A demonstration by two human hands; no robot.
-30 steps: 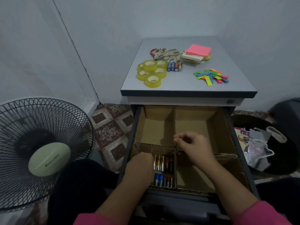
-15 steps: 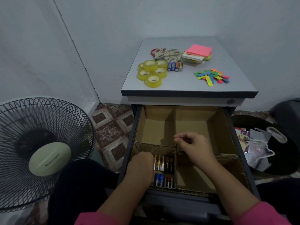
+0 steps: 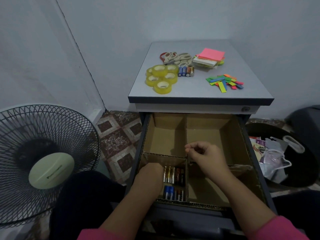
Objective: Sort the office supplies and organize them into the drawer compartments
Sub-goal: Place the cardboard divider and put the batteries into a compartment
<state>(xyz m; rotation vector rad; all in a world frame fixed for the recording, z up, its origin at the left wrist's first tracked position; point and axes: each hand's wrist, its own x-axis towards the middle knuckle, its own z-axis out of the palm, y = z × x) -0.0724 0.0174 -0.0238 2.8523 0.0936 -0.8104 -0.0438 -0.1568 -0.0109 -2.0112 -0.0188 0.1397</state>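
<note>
You were in a corner of a home, not an office: a patterned tile floor, plain painted walls, a standing fan on the floor at your left, and a dark bin holding plastic bags at your right.

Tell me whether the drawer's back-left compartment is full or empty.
Empty: the back-left compartment shows only bare cardboard floor, while batteries lie in the front-left one.

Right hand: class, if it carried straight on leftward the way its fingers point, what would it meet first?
Probably the cardboard divider just beyond the right hand, though depth is unclear; it may pass above into the empty back-left compartment.
</note>
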